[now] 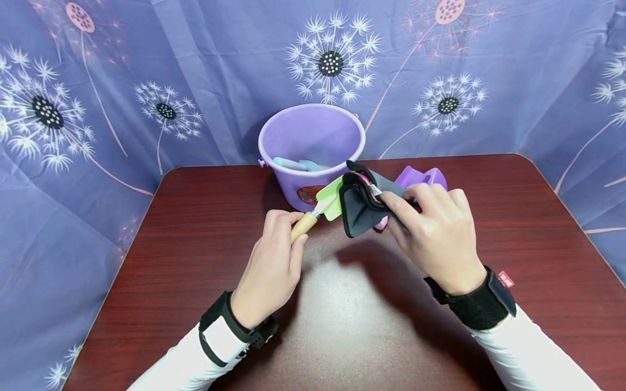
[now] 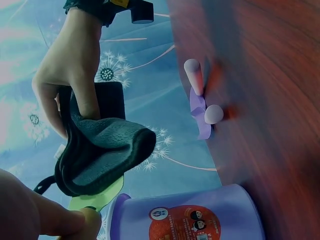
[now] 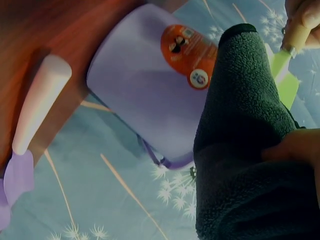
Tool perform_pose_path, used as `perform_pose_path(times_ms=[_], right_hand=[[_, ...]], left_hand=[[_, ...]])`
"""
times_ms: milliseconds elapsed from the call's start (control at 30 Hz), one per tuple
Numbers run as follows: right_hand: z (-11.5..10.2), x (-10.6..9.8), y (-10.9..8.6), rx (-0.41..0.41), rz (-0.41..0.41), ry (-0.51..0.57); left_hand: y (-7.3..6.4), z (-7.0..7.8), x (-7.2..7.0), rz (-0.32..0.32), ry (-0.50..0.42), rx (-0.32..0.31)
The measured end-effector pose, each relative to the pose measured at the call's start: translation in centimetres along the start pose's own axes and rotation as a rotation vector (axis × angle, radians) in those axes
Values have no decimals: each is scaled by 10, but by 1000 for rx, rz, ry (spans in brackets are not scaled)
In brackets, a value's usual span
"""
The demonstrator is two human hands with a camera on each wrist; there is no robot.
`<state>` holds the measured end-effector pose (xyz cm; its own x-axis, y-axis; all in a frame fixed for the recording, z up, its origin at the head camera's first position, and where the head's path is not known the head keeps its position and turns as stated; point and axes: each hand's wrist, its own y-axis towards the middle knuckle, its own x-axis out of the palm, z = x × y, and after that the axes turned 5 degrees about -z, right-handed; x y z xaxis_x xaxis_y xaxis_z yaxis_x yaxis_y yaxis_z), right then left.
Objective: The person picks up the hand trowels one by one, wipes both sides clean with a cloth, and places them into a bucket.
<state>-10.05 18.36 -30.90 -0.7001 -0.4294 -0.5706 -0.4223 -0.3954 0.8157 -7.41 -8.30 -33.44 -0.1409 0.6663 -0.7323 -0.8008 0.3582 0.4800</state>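
Observation:
My left hand grips the wooden handle of a small toy shovel. Its light green blade points up and to the right, in front of the purple bucket. A folded dark grey cloth with black edging hangs from the fingers of my right hand, above the table. The cloth's lower fold stands right at the blade and partly covers it in the left wrist view. Seen from the right wrist, the fuzzy cloth hides much of the blade.
Inside the bucket lies a light blue tool. Behind the right hand, purple toy tools with pale pink handles lie on the reddish-brown table. A blue dandelion-print curtain stands around the table's back and sides.

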Motion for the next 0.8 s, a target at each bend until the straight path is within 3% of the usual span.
perform_pose_path(times_ms=[233,800], right_hand=[[-7,1,-3,-70,-79,15],[-19,4,-3,-160,-149,58]], left_hand=[[0,1,1,3,8,1],[-1,3,2,-7,3,-4]])
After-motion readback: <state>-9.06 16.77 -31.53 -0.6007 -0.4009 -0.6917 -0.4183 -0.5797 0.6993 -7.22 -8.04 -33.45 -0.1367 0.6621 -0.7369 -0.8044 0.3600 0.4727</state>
